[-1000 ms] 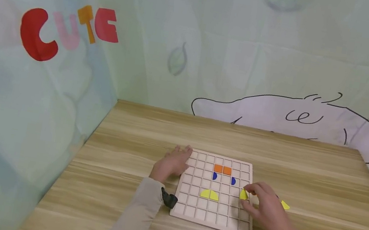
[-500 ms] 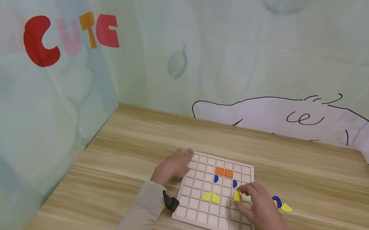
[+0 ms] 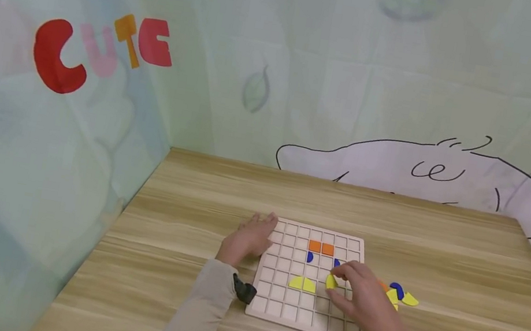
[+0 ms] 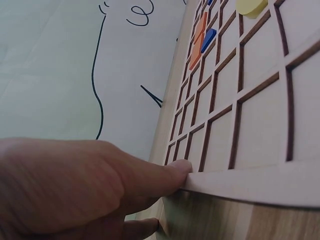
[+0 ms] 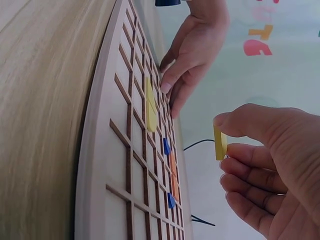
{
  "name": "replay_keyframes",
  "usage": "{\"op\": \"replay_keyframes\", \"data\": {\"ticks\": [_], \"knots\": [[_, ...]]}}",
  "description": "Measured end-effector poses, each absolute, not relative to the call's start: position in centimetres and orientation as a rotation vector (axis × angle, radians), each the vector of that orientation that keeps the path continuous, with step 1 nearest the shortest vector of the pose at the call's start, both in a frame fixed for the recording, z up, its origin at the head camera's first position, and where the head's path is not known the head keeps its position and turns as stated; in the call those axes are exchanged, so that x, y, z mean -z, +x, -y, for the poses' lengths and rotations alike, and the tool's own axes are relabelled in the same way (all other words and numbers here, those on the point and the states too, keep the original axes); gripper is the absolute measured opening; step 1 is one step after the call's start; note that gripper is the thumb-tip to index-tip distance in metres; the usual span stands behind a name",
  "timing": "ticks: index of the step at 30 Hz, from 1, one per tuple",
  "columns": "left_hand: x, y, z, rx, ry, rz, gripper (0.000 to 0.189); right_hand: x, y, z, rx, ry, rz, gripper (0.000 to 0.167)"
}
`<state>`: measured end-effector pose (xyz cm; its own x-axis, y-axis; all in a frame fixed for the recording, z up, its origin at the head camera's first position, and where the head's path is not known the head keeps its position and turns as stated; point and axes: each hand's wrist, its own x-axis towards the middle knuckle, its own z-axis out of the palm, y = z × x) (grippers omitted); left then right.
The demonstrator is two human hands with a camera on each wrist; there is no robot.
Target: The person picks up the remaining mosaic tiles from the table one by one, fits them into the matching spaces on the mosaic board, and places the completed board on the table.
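A pale wooden grid board (image 3: 278,293) lies on the table. Set in its cells are two orange squares (image 3: 315,246), two small blue half-rounds (image 3: 310,257) and two yellow quarter-rounds (image 3: 296,282) side by side. My left hand (image 3: 246,241) rests at the board's left edge; in the left wrist view its thumb (image 4: 177,172) presses the rim. Between thumb and forefinger my right hand (image 3: 366,302) pinches a yellow quarter-round tile (image 3: 331,282). That tile (image 5: 219,143) is seen edge-on in the right wrist view, apart from the board.
Right of the board lies a small heap of loose tiles, with a blue curved tile (image 3: 397,290), yellow tiles (image 3: 410,299) and a bit of orange, partly behind the right hand. The wood-grain table (image 3: 208,191) meets printed cloth walls at the back and left.
My right hand has moved left over the board with the yellow tile, from the right-hand columns toward the middle, uncovering more of the loose heap. The left hand stays at the board's edge.
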<state>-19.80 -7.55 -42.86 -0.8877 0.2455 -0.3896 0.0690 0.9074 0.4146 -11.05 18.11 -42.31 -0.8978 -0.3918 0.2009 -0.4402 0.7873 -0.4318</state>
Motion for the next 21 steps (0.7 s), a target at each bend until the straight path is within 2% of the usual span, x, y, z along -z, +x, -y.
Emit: {"op": "replay_keyframes", "data": {"ticks": [21], "knots": [[42.7,-19.8,7.5,-0.556,0.226,-2.629,0.059,43.3,-11.1,-15.5,-0.696,0.914,2.879,0.028]]}}
